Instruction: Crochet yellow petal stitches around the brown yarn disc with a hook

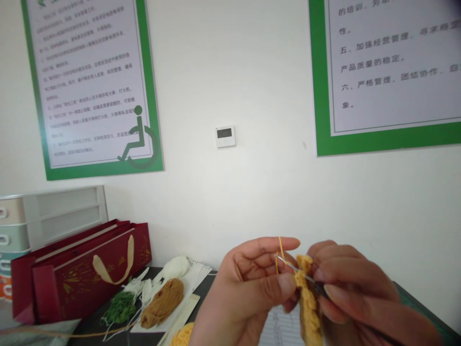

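Note:
A strip of yellow crochet work [310, 312] hangs between my two hands. My left hand [248, 288] pinches its upper end between thumb and fingers, with a yellow strand running over the raised index finger. In my right hand [355, 283] is a crochet hook [326, 290] with a dark handle; its metal shaft passes by the top of the yellow piece, and the tip reaches toward the strand near my left index finger. The lower end of the strip runs out of the frame.
On the dark table [90, 331] at the left lie a brown yarn skein [163, 302], green yarn [119, 307], white yarn [176, 266] and a yellow ball [183, 335]. Red gift bags [93, 274] stand beside drawers [14, 239]. Printed paper [281, 327] lies beneath my hands.

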A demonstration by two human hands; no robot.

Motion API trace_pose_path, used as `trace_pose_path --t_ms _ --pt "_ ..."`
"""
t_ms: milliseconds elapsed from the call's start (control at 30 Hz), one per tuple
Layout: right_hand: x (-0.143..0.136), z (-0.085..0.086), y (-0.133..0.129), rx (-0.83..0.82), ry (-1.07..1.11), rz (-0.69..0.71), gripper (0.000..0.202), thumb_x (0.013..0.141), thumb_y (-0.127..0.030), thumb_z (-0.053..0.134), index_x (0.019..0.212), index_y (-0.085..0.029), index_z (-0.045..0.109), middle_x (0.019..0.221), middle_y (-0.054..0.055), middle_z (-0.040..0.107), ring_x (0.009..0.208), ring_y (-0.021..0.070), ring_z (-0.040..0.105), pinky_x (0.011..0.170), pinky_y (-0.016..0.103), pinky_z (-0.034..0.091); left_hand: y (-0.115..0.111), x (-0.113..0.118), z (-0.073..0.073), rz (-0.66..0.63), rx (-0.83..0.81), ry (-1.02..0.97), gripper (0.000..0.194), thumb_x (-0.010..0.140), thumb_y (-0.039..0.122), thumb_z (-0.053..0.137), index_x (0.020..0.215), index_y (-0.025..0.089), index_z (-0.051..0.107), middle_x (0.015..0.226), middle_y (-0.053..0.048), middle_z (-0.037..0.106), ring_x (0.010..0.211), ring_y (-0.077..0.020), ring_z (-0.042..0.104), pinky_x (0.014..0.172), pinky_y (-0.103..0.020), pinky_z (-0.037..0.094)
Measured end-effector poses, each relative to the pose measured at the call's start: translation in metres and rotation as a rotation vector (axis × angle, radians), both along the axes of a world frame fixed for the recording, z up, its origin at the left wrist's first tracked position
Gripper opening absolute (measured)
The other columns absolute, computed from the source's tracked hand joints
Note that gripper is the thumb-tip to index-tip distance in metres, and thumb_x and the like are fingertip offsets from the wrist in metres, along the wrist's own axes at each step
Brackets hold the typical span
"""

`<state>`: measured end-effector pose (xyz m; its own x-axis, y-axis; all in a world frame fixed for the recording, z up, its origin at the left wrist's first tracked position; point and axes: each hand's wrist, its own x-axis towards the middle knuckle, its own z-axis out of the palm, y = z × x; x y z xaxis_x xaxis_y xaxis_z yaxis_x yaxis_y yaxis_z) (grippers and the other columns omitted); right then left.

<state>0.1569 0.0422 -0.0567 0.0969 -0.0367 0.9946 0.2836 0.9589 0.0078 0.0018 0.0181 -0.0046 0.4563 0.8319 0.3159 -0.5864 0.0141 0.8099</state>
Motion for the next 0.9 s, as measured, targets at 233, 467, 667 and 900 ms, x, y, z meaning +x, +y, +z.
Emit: trace_pose_path --t_ms 233,467,667,900 --pt "-0.019 0.016 -0.008 -0.257 0.275 0.594 0.005 0.101 -0.027 0.058 0.104 -0.028 0.062 0.077 0.002 0.070 0.073 0.0197 0.066 0.058 0.032 0.053 0.006 -0.011 0.000 -0.020 0.037 0.001 0.025 0.073 0.009 0.084 0.097 0.016 0.083 0.079 -0.003 0.068 0.071 -0.0104 0.061 0.068 -0.020 0.047" --pt "-0.008 0.007 -0.008 -0.403 0.149 0.737 0.016 0.106 -0.027 0.043 0.109 -0.030 0.058 0.081 0.004 0.068 0.081 0.0212 0.067 0.062 0.033 0.056 0.003 -0.011 0.006 0.026 0.100 0.067 0.032 0.077 0.030 0.085 0.104 0.015 0.080 0.085 -0.010 0.074 0.080 -0.0234 0.070 0.072 -0.033 0.056" --pt "-0.014 0.010 -0.013 -0.403 0.221 0.702 0.014 0.105 -0.026 0.048 0.108 -0.030 0.061 0.080 0.003 0.069 0.071 0.0178 0.067 0.061 0.031 0.057 0.004 -0.009 0.013 0.049 0.152 0.086 0.037 0.078 0.037 0.085 0.107 0.016 0.079 0.087 -0.011 0.076 0.083 -0.0253 0.072 0.075 -0.035 0.057" --pt "-0.013 0.008 -0.011 -0.417 0.187 0.730 0.015 0.106 -0.027 0.045 0.110 -0.031 0.058 0.084 0.004 0.069 0.073 0.0173 0.067 0.058 0.029 0.056 0.008 -0.015 -0.001 0.000 0.060 0.100 0.017 0.074 0.016 0.085 0.090 0.018 0.081 0.085 -0.008 0.074 0.088 -0.0240 0.072 0.077 -0.031 0.055"
